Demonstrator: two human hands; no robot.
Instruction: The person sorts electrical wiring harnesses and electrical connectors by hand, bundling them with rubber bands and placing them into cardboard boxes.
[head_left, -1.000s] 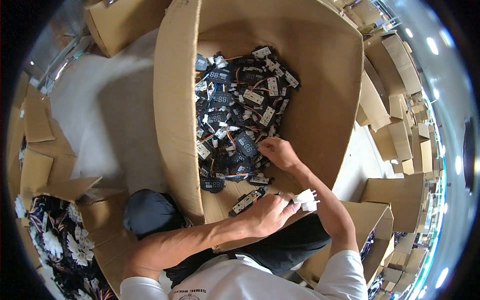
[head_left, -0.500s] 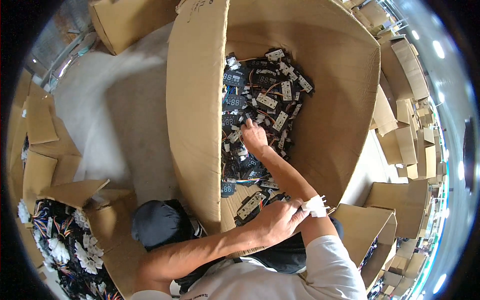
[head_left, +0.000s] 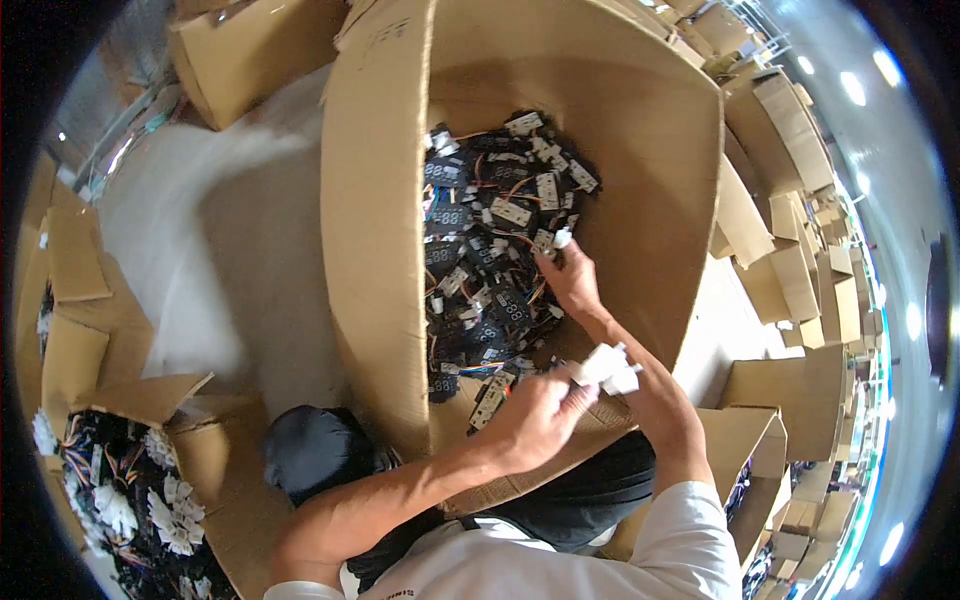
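Observation:
A large cardboard box (head_left: 375, 230) stands before me. Inside lies a heap of black electronic display modules (head_left: 512, 305) with pale circuit boards, coloured wires and white plugs. Over the heap's right side reaches my right hand (head_left: 575, 282), its thumb and fingers pinched on a small white connector (head_left: 562, 238); whether a wire hangs from it I cannot make out. Nearer to me, above the box's front part, my left hand (head_left: 540, 420) is closed around several white plastic connectors (head_left: 605, 370), which stick out past its fingertips beside my right forearm.
An open carton (head_left: 225, 450) at lower left holds more wired black parts and white connector clusters (head_left: 178, 515). Another carton (head_left: 250, 60) stands at upper left on the grey floor (head_left: 270, 250). Stacked cardboard boxes (head_left: 790, 220) line the right side, one open carton (head_left: 740, 450) near my right elbow.
My right hand has lifted from the middle of the heap and moved right, with a white connector now showing at its fingertips. My left hand has shifted slightly left, still gripping its white connectors.

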